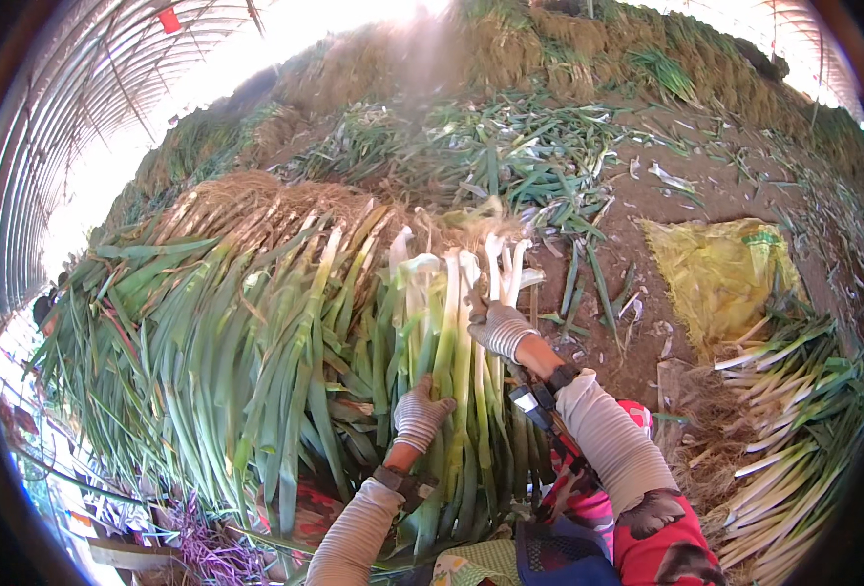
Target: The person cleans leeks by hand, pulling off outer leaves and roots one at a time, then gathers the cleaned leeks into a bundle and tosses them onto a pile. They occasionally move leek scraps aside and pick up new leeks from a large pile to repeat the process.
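A thick pile of large green onions point(246, 361) lies before me, roots to the far side and long green leaves toward me. Several cleaned stalks with white ends point(451, 283) rest on its right part. My right hand point(503, 330), in a striped grey glove, has its fingers closed round a white stalk near the root end. Lower down, my left hand point(420, 415), gloved alike, lies on the green leaves with its thumb apart from the fingers. Black straps with small devices sit on my left wrist point(407, 485) and my right wrist point(539, 400).
Cut leaves and peelings point(549, 156) litter the soil point(661, 186) beyond the pile. To the right lie a yellow mesh sack point(720, 278) and a stack of green onions with white stalks point(783, 430). Heaped green onions point(510, 49) line the back, under an arched frame point(70, 127).
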A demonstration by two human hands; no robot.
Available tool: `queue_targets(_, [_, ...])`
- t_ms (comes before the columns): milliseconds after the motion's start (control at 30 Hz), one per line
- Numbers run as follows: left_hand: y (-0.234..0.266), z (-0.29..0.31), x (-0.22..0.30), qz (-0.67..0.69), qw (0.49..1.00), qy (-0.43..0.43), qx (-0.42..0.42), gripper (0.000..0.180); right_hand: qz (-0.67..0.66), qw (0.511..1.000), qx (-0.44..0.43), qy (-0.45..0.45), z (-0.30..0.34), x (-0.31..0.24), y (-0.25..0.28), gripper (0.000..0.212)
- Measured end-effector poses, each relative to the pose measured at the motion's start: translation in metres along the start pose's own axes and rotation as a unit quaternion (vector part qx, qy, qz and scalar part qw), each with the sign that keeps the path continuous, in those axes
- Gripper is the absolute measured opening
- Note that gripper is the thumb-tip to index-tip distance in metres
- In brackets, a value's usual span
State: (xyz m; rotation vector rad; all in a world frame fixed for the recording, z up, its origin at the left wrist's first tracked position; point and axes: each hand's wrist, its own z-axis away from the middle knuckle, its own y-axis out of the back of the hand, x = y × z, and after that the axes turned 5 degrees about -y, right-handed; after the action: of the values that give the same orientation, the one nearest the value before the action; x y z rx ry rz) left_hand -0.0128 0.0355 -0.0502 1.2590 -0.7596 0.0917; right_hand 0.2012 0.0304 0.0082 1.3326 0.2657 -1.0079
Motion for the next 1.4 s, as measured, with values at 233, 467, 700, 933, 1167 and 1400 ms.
queue_targets(233, [-0.019,-0.001,-0.034,0.310,0.950,-0.024,-0.007,0.062,-0.043,0.997,-0.052,0.044,0.002,-0.003,-0.005,0.064])
queue_targets(467, [-0.008,-0.002,-0.029,0.497,0.863,0.061,-0.065,0.065,-0.019,0.998,-0.049,-0.022,0.007,-0.015,-0.009,0.058])
queue_targets(700, [-0.014,-0.026,-0.026,0.473,0.877,0.039,-0.080,0.057,-0.124,0.990,0.006,0.064,-0.017,0.027,-0.019,0.048])
queue_targets(933, [0.084,-0.055,-0.035,-0.066,0.978,-0.139,0.138,0.042,0.020,0.993,-0.111,0.036,0.032,-0.021,-0.011,0.058])
queue_targets(1167, [0.178,-0.090,-0.057,-0.407,0.897,0.070,0.155,0.057,-0.036,0.989,0.011,0.143,0.039,-0.015,-0.030,0.059])
queue_targets(1400, [0.158,-0.075,-0.041,-0.358,0.926,0.096,0.069,0.065,-0.031,0.985,-0.124,0.120,0.061,-0.040,-0.040,0.057])
